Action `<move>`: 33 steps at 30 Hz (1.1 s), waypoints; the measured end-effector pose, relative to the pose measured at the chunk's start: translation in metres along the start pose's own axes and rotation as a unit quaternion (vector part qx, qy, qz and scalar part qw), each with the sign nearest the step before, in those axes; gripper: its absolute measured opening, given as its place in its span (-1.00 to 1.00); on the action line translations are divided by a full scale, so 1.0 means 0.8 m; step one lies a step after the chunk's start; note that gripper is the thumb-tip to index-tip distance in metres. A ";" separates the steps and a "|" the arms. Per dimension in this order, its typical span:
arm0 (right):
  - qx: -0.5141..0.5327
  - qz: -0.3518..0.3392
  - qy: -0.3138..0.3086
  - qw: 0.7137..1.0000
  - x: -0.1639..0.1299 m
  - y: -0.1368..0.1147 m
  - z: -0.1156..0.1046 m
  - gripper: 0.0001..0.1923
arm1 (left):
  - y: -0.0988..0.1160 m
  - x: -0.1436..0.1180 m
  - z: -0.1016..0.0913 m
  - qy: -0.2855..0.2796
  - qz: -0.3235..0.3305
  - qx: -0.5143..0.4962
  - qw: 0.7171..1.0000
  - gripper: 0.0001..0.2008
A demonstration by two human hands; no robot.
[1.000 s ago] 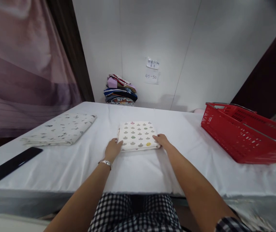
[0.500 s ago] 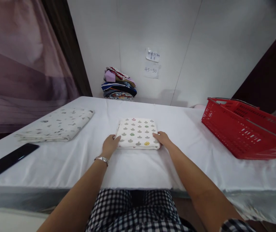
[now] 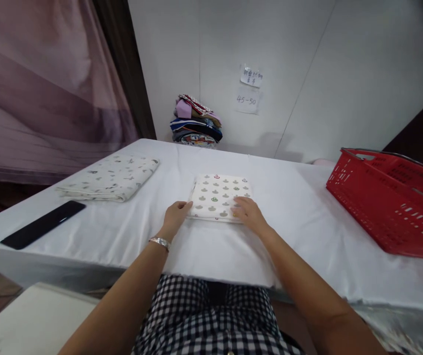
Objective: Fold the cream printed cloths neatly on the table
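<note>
A folded white cloth with grey, green and yellow printed shapes (image 3: 220,195) lies flat in the middle of the white-covered table (image 3: 204,246). My left hand (image 3: 176,217), with a silver bracelet at the wrist, touches the cloth's near left corner. My right hand (image 3: 246,214) rests palm down on the cloth's near right corner, fingers spread. Neither hand lifts the cloth.
A second folded patterned cloth (image 3: 111,176) lies at the left, with a flat black bar (image 3: 43,230) nearer the front left edge. A red plastic basket (image 3: 392,207) stands at the right. A stack of folded clothes (image 3: 195,127) sits against the back wall under two paper notes (image 3: 250,88).
My right hand has slid from the cloth's right edge onto its top near corner. My left hand stays at the left corner. The camera has turned a little to the left.
</note>
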State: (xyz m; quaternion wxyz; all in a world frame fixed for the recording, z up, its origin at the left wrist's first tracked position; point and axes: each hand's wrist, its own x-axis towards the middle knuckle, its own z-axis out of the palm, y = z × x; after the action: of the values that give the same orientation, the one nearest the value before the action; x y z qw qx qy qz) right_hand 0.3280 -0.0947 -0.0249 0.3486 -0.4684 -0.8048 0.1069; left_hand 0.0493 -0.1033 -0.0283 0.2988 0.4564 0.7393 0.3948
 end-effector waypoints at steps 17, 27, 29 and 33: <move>0.058 0.122 0.121 0.983 -0.033 0.022 0.027 -0.60 | 0.025 0.013 0.000 0.006 -0.001 0.130 0.991 -0.64; 0.194 0.280 0.137 0.930 -0.038 0.045 0.027 -0.56 | 0.030 0.033 0.010 -0.050 -0.020 0.188 0.981 -0.74; 0.199 0.277 0.138 0.930 -0.039 0.047 0.028 -0.56 | 0.032 0.039 0.010 -0.056 -0.021 0.194 0.979 -0.70; 0.196 0.277 0.135 0.931 -0.039 0.049 0.031 -0.53 | 0.041 0.056 0.016 -0.066 -0.014 0.208 0.976 -0.56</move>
State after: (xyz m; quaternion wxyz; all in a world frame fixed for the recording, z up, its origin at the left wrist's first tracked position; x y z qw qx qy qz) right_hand 0.3480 -0.0959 -0.0769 0.4957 -0.6050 -0.5510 0.2909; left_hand 0.0559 -0.0493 -0.0103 0.2511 0.5233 0.7900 0.1974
